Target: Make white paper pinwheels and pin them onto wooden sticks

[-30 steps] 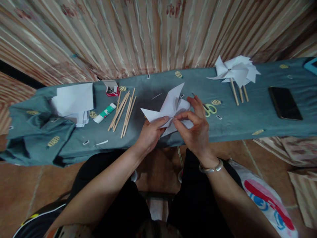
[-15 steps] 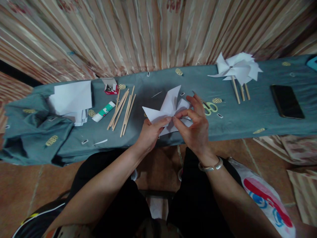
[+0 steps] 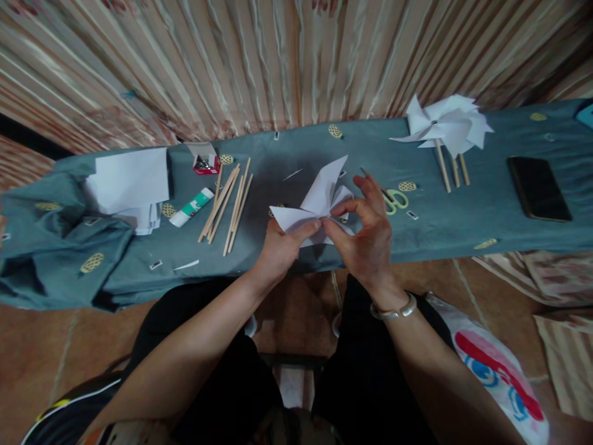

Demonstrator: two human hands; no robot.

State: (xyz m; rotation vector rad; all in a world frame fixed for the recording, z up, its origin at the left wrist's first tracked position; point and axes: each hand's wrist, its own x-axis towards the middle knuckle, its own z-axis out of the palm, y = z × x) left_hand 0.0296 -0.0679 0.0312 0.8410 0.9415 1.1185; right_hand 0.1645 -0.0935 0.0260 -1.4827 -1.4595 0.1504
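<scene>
A white paper pinwheel (image 3: 319, 191) with folded blades is held up above the near edge of the cloth-covered table. My left hand (image 3: 282, 244) grips it from the left, thumb pressed near its centre. At the centre, the thumb and index finger of my right hand (image 3: 364, 232) are pinched together, with the other fingers raised; whether a small pin sits between them is hidden. Just right of my right hand lie scissors with pale green handles (image 3: 396, 201), partly behind the fingers. Finished white pinwheels (image 3: 447, 120) on wooden sticks lie farther right.
Several wooden sticks (image 3: 238, 213) lie left of my hands, beside a glue tube (image 3: 192, 207) and a small open red box (image 3: 206, 164) of metal bits. White paper sheets (image 3: 132, 179) are stacked at left. A black phone (image 3: 540, 188) rests at right; a curtain (image 3: 287, 68) hangs behind.
The pinwheel has turned slightly, its upper blade shifting right and up. My right thumb and index finger remain pinched at its centre. The view has shifted a little.
</scene>
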